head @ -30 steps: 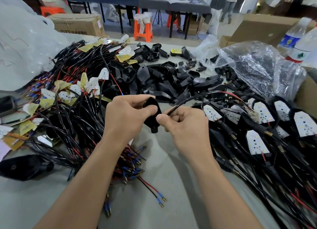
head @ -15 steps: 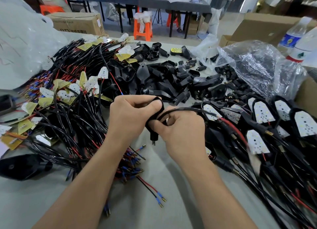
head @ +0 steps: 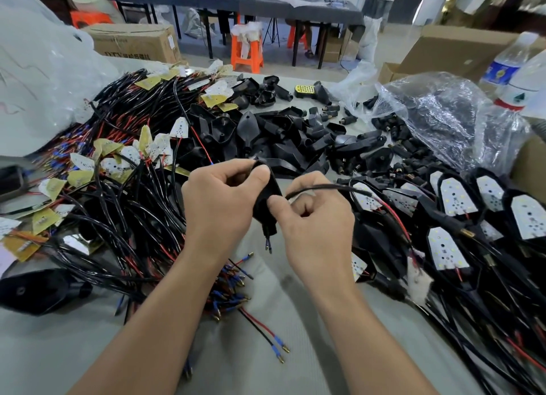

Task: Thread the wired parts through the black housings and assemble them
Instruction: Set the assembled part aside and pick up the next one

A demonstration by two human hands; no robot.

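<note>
Broadly, the bench (head: pixel 266 350) carries a heap of wired parts (head: pixel 118 217) and a pile of loose housings (head: pixel 280 140). Above its bare middle the left hand (head: pixel 218 205) closes its grip round one black housing (head: pixel 267 199), and the right hand (head: pixel 319 226) pinches the cable (head: pixel 325 187) feeding in. The wire tips (head: pixel 268 245) just poke from the stem. A slackened pinch could let the cable spring back out, or its trailing length could snag neighbouring leads.

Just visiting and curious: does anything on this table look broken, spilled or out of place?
Nothing looks broken or spilled. One red-and-black wire pair lies on the grey table just outside the wire heap, and one yellow-faced part sits among the black housings at the back.
</note>
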